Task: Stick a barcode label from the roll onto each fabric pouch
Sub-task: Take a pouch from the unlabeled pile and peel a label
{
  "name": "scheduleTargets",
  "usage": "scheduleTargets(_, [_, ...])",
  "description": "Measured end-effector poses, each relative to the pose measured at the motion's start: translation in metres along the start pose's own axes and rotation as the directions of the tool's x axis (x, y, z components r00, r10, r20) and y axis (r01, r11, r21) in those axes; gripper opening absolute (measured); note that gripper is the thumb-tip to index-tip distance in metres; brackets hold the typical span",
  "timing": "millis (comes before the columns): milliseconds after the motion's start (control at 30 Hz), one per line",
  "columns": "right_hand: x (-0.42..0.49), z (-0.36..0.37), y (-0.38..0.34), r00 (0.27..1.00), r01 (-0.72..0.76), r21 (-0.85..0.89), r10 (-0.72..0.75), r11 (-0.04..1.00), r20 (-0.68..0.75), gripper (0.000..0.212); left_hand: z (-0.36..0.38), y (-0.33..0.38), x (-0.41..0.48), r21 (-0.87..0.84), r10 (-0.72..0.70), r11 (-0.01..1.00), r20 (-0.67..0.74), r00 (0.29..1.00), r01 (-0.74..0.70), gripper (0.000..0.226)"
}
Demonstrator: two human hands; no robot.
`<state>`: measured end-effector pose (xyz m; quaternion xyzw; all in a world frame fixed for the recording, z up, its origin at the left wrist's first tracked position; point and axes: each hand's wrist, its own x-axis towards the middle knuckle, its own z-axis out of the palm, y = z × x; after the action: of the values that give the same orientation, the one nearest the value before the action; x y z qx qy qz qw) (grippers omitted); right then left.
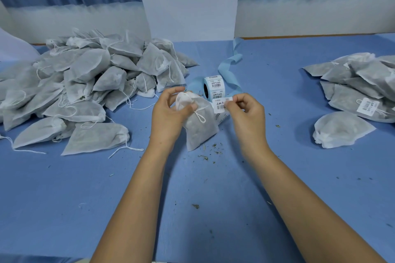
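White non-woven drawstring pouch (199,126), herb-filled: gripped at its gathered neck by left hand (168,111), body hanging over the blue worktop (64,198), flat face turned to take a sticker. Barcode label (221,104): pinched in right hand (245,113) fingers (229,105), beside pouch. Label roll (213,87) just behind; unlabelled heap (85,83) left, labelled stack (363,92) right.
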<state>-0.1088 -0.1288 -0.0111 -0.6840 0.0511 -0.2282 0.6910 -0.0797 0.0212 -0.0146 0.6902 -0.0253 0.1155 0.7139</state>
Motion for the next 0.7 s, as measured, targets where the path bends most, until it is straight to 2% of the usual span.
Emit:
scheduleTargets(67, [-0.001, -0.001, -0.005, 0.999, 0.031, 0.073, -0.031, 0.997, 0.004, 0.024, 0.0, -0.001, 0.001, 0.012, -0.02, 1.0, -0.01, 1.0, 0.02, 0.04])
scheduleTargets(167, [-0.005, 0.002, -0.01, 0.985, 0.05, 0.178, -0.078, 0.983, 0.156, 0.019, 0.0, -0.002, 0.002, 0.003, -0.031, 1.0, -0.006, 1.0, 0.031, 0.038])
scheduleTargets(300, [-0.011, 0.011, -0.003, 0.963, 0.102, 0.019, -0.104, 0.995, 0.248, 0.025, 0.0, -0.001, 0.002, 0.006, -0.054, 0.999, 0.002, 0.999, 0.054, 0.036])
scheduleTargets(433, [-0.011, 0.013, 0.003, 0.971, 0.103, -0.081, -0.083, 0.991, 0.222, 0.021, 0.002, 0.001, 0.0, -0.082, -0.102, 0.991, 0.061, 0.993, 0.107, 0.034])
scheduleTargets(533, [-0.011, 0.012, 0.004, 0.979, 0.097, -0.13, -0.071, 0.987, 0.192, 0.023, 0.003, 0.0, -0.001, -0.124, -0.104, 0.985, 0.105, 0.989, 0.117, 0.024])
scheduleTargets(700, [-0.011, 0.011, 0.004, 0.993, 0.073, -0.19, -0.053, 0.979, 0.108, 0.015, 0.005, 0.001, -0.002, -0.11, -0.088, 0.987, 0.228, 0.97, 0.115, 0.02])
